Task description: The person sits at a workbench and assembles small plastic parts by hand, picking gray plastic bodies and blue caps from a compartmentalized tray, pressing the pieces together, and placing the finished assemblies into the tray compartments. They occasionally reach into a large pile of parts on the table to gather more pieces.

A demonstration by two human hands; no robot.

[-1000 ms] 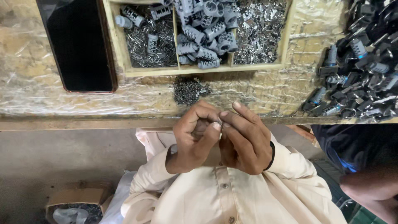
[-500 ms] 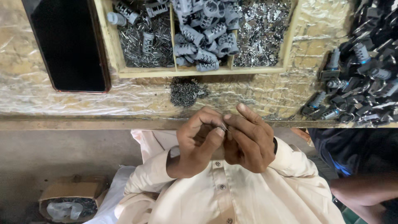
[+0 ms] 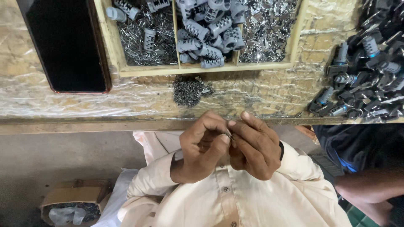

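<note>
- Since the earlier frame, both hands sit a little lower against the cream shirt (image 3: 252, 201) and the view has drifted, so the wooden compartment tray (image 3: 110, 46) and the dark phone-like slab (image 3: 63, 42) stand higher and more to the left; the pinch between the hands looks unchanged.
- Workbench (image 3: 261, 96), covered in crinkled clear film, spans the top; its front edge runs just above the hands.
- Another person's arm (image 3: 370, 189) in a dark sleeve shows at the lower right, well apart from the hands.
- Heap of dark lock-like parts (image 3: 370, 63) lies on the bench at the right.
- Tray compartments hold, from left to right, thin metal pins, grey ribbed cylinders (image 3: 208, 31) and shiny flat stampings.
- Left hand (image 3: 202, 149) is curled, thumb and forefinger pinched at the tips.
- Right hand (image 3: 252, 147) is curled too, fingers meeting the left ones tip to tip.
- Small mound of dark tiny parts (image 3: 189, 90) sits on the bench just below the tray, near the hands.
- Tiny metal piece (image 3: 228, 135) is nipped between the fingertips of both hands, below the bench edge; whether a larger part hides in the right palm I cannot tell.
- Judged by its look, the piece is light, stiff, smooth and easily dropped, so a fingertip pinch on its sides suits it best.
</note>
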